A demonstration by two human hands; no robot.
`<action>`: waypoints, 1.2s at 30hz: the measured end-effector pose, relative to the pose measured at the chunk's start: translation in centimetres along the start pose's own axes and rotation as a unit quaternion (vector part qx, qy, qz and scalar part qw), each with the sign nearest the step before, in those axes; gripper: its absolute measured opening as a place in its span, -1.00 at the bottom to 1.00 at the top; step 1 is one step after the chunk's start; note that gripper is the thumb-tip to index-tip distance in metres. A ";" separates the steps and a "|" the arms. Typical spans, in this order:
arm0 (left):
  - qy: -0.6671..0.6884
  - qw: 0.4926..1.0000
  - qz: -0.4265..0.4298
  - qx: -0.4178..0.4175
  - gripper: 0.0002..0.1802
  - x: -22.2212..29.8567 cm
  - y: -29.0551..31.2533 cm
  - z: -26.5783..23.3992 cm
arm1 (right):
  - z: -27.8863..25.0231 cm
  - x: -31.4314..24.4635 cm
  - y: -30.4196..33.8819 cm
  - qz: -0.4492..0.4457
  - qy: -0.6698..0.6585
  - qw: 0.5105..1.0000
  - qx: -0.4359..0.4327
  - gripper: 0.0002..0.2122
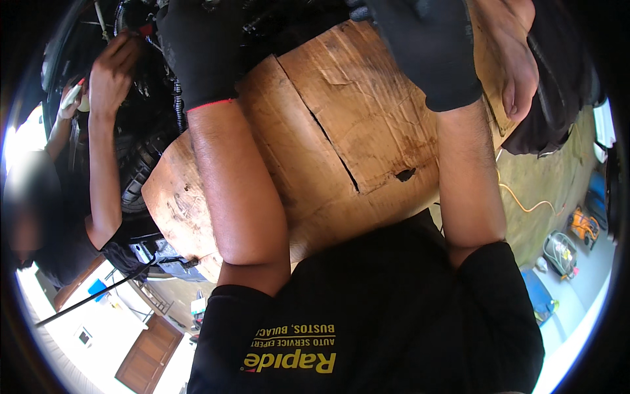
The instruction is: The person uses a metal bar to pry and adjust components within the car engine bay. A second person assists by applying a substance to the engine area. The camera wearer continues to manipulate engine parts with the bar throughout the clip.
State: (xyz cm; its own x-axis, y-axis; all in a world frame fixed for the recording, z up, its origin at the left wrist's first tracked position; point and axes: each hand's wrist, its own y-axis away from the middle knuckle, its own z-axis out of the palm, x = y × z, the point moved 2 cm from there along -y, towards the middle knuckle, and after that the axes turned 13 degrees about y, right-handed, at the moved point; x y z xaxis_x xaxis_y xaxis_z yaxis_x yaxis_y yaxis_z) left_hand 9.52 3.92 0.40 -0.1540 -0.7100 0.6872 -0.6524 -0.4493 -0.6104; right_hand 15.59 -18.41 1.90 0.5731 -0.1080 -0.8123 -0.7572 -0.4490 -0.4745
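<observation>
Both of my hands wear black gloves and reach to the upper edge of the view. My left hand [200,56] is over dark engine parts beside a ribbed hose [178,98]; its fingers are cut off by the edge. Across from it, my right hand [430,56] lies above the far right part of a cardboard sheet [308,144]. Its fingers are mostly out of sight, and what it touches cannot be made out. Creased and oil-stained, the cardboard spreads under both forearms, with a long slit and a torn hole.
At left, a co-worker's bare hand [111,75] reaches into the engine bay, with another hand [71,98] holding something pale behind it. Someone's bare hand [518,82] hangs by the cardboard's right edge. An orange cord [525,205] crosses the floor near an orange machine [583,224].
</observation>
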 end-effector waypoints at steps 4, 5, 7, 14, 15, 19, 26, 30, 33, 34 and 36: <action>0.011 1.000 0.022 -0.012 -0.71 0.2 0.0 -0.3 | 0.5 2.5 -0.2 -0.148 0.079 0.985 0.043 -0.72; -0.016 0.999 0.039 -0.014 -0.72 0.4 -0.1 -0.3 | 0.3 2.6 -0.3 -0.157 0.096 0.982 0.038 -0.73; 0.023 0.999 0.017 0.020 -0.73 0.1 0.1 -0.3 | 0.5 2.8 -0.1 -0.161 0.092 0.982 0.024 -0.74; 0.009 0.998 0.062 0.030 -0.77 -1.4 -0.1 -0.1 | 0.0 4.0 -0.1 -0.093 0.077 0.992 -0.026 -0.78; 0.005 0.998 0.058 0.028 -0.78 -1.5 -0.1 -0.2 | 0.1 4.0 -0.2 -0.116 0.088 0.989 -0.015 -0.79; 0.019 0.999 -0.021 0.018 -0.80 -1.3 -0.1 -0.2 | 0.0 2.6 -0.8 -0.159 0.139 0.977 -0.011 -0.80; 0.056 0.994 -0.093 0.029 -0.82 0.1 0.5 -0.1 | 0.8 4.4 -1.1 -0.165 0.092 0.982 -0.016 -0.79; -0.074 0.996 0.025 0.041 -0.87 -0.4 0.4 -0.2 | -0.2 1.7 -0.3 -0.152 0.150 0.977 0.001 -0.79; 0.013 0.998 -0.055 0.037 -0.91 -0.4 0.7 -0.1 | -0.1 0.9 -0.1 -0.105 0.198 0.974 -0.007 -0.79; 0.061 0.993 -0.091 0.033 -0.92 -0.5 0.7 0.0 | 0.0 0.8 -0.1 -0.086 0.220 0.972 -0.010 -0.78; 0.114 0.987 -0.111 0.027 -0.91 -0.5 0.5 0.3 | 0.3 2.1 -0.4 -0.145 0.223 0.963 0.033 -0.79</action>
State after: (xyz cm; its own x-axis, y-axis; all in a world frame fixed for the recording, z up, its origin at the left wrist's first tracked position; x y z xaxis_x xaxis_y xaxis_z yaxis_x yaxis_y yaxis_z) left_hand 9.52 3.84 -0.35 -0.1795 -0.4526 0.8734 -0.6492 -0.6126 -0.4509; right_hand 17.01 -18.18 0.24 0.8303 -0.3635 -0.4225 -0.5545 -0.4624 -0.6919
